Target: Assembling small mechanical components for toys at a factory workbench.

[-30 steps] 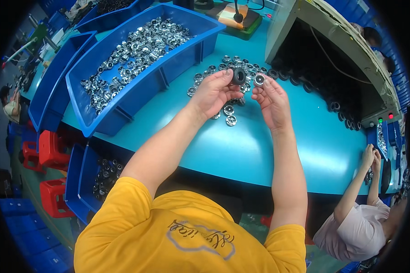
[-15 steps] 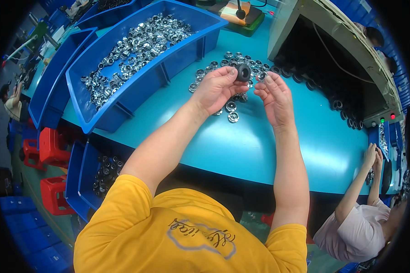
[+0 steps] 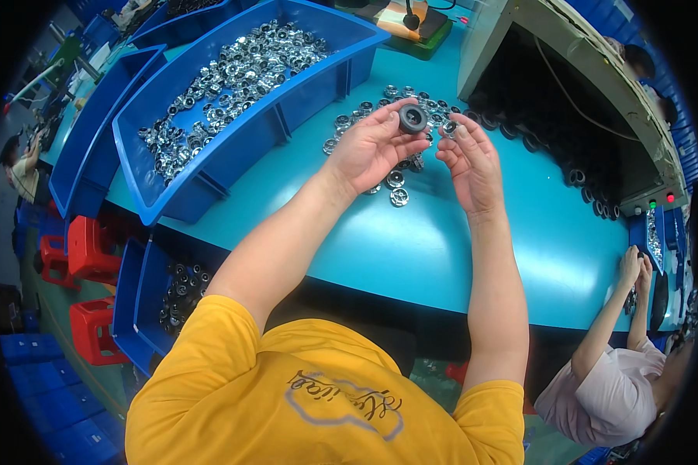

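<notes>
My left hand (image 3: 367,153) pinches a small black toy tyre (image 3: 412,119) between thumb and fingers, its ring face turned up toward me. Beside it, my right hand (image 3: 474,169) grips a little chrome wheel rim (image 3: 450,128) at the fingertips. The tyre and the rim are a short gap apart, held above the table. Below and behind both hands lie several loose chrome rims (image 3: 396,179) on the turquoise tabletop (image 3: 349,248).
A large blue bin (image 3: 256,128) of chrome rims stands at the left. On the right, black tyres (image 3: 575,177) lie along the opening of a grey machine (image 3: 481,46). A co-worker (image 3: 609,387) sits at far right; red stools (image 3: 93,329) stand at lower left.
My left hand has turned the tyre so its ring face shows more, lifting it slightly. My right hand has barely moved and still holds the rim.
</notes>
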{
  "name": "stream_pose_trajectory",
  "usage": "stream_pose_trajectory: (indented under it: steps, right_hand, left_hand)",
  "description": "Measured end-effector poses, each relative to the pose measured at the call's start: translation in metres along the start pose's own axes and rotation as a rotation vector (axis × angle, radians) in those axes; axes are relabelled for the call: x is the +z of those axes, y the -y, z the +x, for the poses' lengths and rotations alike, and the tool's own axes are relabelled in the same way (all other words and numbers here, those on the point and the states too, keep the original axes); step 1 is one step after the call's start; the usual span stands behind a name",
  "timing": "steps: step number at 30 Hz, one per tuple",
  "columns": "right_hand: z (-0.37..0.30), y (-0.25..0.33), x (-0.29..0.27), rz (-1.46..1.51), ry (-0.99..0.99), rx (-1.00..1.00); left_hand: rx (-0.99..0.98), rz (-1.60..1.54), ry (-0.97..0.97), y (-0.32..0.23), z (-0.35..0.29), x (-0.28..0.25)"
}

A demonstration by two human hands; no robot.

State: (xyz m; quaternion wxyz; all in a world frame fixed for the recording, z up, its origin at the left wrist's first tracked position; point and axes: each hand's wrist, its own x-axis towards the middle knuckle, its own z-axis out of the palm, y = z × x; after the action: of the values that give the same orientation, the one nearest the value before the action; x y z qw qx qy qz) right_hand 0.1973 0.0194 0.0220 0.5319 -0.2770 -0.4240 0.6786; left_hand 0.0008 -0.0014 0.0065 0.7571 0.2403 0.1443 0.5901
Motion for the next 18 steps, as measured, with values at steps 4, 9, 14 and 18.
stream_pose_trajectory:
  steps: [4,9,14,18]
  right_hand:
    - [0.0006,-0.0012,-0.0017,-0.004,0.007,0.0]
    - [0.0002,-0.0022,-0.0019,-0.007,0.008,0.005]
    - [0.0005,-0.0024,-0.002,-0.006,0.018,0.005]
    - [0.0007,-0.0032,-0.0033,-0.001,0.023,0.004]
  left_hand:
    - [0.001,-0.008,0.017,0.0009,0.0009,-0.0039]
    - [0.003,0.013,-0.011,0.0016,0.0007,-0.0014]
    - [0.003,0.011,0.014,0.0015,-0.0006,-0.002]
    - [-0.008,0.041,0.018,0.0005,0.0006,-0.0017]
